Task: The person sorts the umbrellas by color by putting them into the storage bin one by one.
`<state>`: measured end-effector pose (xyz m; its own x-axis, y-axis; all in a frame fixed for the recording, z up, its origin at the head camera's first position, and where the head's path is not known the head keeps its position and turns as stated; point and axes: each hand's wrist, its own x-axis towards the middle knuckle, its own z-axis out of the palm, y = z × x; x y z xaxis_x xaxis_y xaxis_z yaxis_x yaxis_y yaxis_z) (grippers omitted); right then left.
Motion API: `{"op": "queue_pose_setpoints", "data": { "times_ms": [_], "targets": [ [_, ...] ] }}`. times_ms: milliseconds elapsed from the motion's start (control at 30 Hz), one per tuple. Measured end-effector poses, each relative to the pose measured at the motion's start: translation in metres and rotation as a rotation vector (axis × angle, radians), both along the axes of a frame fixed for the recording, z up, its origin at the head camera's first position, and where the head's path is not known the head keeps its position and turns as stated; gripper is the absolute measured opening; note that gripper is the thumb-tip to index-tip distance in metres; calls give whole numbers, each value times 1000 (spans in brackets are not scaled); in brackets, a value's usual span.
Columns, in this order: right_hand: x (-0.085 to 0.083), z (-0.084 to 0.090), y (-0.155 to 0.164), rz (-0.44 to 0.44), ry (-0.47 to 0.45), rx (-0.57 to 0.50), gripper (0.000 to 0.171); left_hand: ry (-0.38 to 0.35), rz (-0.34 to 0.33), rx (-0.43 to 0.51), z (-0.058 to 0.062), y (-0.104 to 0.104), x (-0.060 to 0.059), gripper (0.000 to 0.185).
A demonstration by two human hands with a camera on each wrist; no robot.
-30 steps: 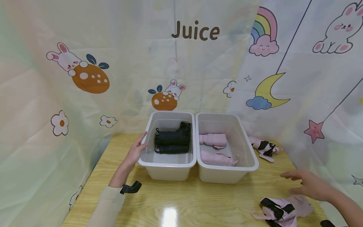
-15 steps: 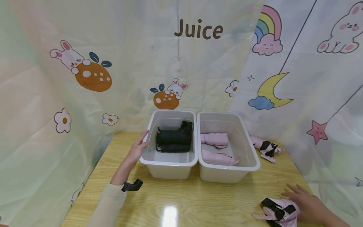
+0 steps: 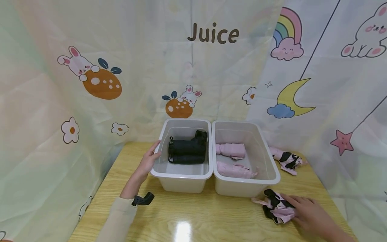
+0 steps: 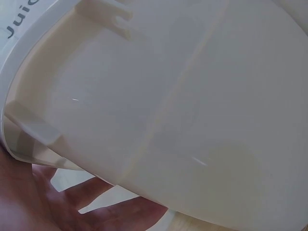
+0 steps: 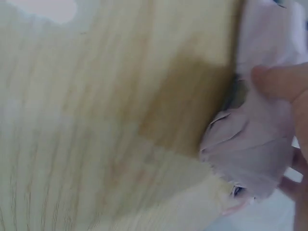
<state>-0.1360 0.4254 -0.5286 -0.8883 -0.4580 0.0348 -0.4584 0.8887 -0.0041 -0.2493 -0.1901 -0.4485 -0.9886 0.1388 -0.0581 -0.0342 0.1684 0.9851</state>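
Note:
In the head view my right hand (image 3: 311,213) grips a pink-and-black folded umbrella (image 3: 279,210) with a pink strap loop, right of the bins and low over the table. The right wrist view shows my thumb (image 5: 276,83) pressed on the umbrella's pink fabric (image 5: 255,149). My left hand (image 3: 146,163) rests at the left rim of the left white bin (image 3: 181,185), fingers (image 4: 130,211) mostly straight along its side. Two rolled black umbrellas (image 3: 187,148) lie inside that bin. Two pink folded umbrellas (image 3: 231,149) lie in the right white bin (image 3: 239,188).
Another pink-and-black folded umbrella (image 3: 287,159) lies on the wooden table (image 3: 151,218) beyond the right bin's right side. A printed cloth backdrop (image 3: 136,67) stands close behind the bins and along both sides.
My right hand has come down onto the pink-and-black umbrella at the front right, taken hold of it, and moved it left and toward the bins. My left hand stays at the bin rim.

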Motion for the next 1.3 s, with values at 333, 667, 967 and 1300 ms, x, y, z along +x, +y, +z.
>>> {"op": "queue_pose_setpoints", "data": {
  "times_ms": [333,667,967,1300],
  "targets": [
    [5,-8,-13,153,82,17,87,-11,-4,-4,12,5,8,57],
    [9,33,-21,172,-92,-217,71,25,11,-10,-14,-1,-6,57],
    [12,105,-32,241,-60,-392,70,-14,-1,-3,9,2,5,57],
    [1,152,-47,310,-46,-463,73,19,22,8,-17,-3,-7,57]
  ]
}}
